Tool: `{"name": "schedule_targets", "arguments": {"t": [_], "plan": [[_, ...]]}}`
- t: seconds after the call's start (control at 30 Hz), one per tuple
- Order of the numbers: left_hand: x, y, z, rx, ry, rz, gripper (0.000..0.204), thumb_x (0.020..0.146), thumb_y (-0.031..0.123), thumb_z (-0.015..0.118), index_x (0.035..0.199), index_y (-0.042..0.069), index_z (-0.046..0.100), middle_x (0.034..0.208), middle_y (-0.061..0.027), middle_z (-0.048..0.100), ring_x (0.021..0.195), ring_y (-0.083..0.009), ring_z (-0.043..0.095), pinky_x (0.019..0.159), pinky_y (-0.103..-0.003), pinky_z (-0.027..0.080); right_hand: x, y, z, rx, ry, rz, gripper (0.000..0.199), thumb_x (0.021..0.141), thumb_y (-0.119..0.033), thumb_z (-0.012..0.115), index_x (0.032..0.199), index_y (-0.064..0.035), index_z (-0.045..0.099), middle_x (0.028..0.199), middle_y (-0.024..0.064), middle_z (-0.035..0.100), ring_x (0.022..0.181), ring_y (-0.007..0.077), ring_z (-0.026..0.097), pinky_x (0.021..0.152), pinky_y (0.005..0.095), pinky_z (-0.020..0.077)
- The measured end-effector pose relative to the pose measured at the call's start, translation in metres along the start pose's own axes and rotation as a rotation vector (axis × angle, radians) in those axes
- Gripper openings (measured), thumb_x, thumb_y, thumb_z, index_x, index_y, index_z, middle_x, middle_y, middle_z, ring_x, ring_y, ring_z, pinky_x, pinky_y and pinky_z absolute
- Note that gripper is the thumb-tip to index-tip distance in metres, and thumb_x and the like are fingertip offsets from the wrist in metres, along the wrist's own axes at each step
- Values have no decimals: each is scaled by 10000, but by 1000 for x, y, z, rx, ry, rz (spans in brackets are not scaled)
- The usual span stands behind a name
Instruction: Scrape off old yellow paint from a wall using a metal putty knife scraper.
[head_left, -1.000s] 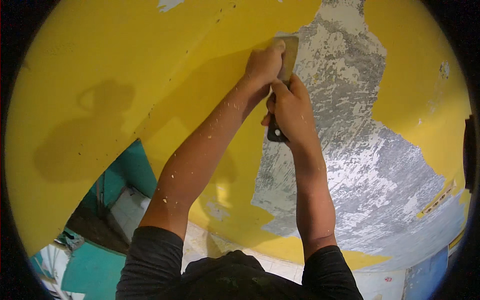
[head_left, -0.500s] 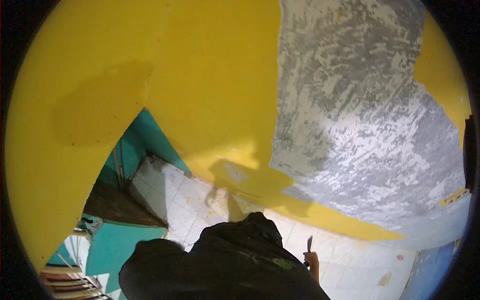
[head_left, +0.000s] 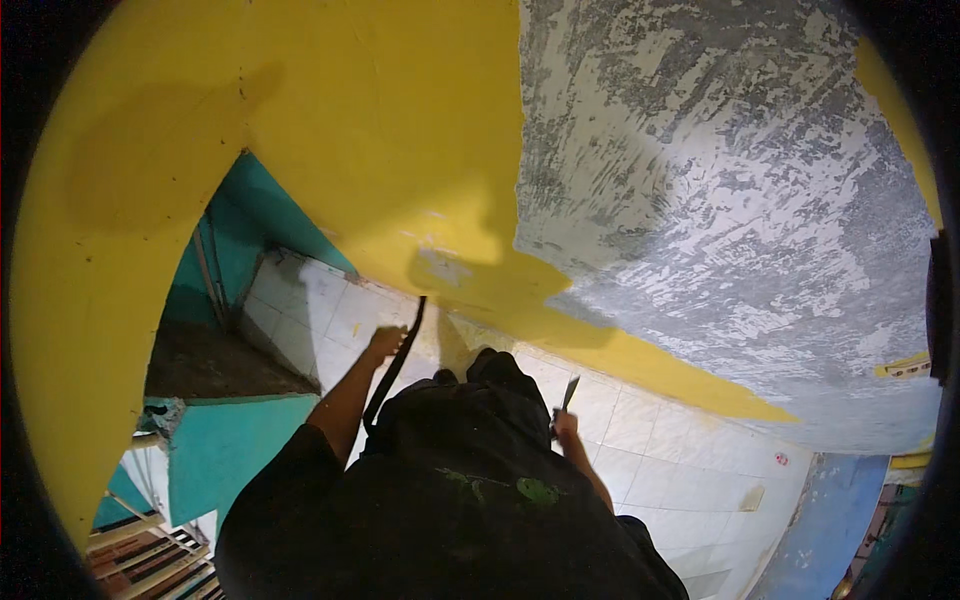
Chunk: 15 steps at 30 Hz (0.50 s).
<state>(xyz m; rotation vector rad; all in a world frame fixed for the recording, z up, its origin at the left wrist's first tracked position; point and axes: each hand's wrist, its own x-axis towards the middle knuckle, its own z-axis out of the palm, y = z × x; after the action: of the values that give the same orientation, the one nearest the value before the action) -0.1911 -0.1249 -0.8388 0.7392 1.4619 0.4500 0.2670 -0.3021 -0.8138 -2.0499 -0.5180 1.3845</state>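
My right hand (head_left: 566, 428) is closed round a putty knife (head_left: 571, 392), its narrow metal blade pointing up and away from me. On the other side of my dark clothing, my left hand (head_left: 386, 343) is raised at a long black strap (head_left: 398, 362). The strap curves upward from my waist past the fingertips; whether they grip it is too small to make out. Ahead of both hands stands a yellow wall (head_left: 420, 120) with a large rough grey-and-white patch (head_left: 690, 180). Neither hand touches the wall.
White floor tiles (head_left: 640, 460) run along the wall's foot. A yellow wall edge comes down at the left, beside a teal opening and a teal panel (head_left: 235, 450). Wooden slats (head_left: 150, 560) lie lower left. A blue surface (head_left: 810, 520) stands at the right.
My left arm has come into view, its hand raised beside the black strap. The right hand with the putty knife shows further up and left. The view has tilted down.
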Motion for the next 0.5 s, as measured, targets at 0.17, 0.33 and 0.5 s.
{"name": "schedule_targets", "arguments": {"t": [0.17,0.33,0.5], "plan": [[-66,66,-2,-74,30,3,414,853,430,463,1036,76,572,952,-88,628,786,-201,600,718,-362,451,7,-60,-8,89,113,51,214,791,-228,528,712,-33,491,499,23,424,339,189,468,317,320,407],[-75,-59,-2,-91,27,-281,356,823,412,498,969,102,594,864,-48,633,703,-168,583,659,-351,455,10,-11,-5,80,6,170,202,792,-226,543,720,-42,501,514,38,431,354,186,447,325,328,395],[-100,-249,12,-76,-77,-147,321,800,379,540,961,108,602,827,-44,624,723,-190,569,673,-353,463,34,156,-170,-614,-156,-301,265,788,-271,531,751,-14,582,590,93,554,545,253,563,487,400,445]]}}
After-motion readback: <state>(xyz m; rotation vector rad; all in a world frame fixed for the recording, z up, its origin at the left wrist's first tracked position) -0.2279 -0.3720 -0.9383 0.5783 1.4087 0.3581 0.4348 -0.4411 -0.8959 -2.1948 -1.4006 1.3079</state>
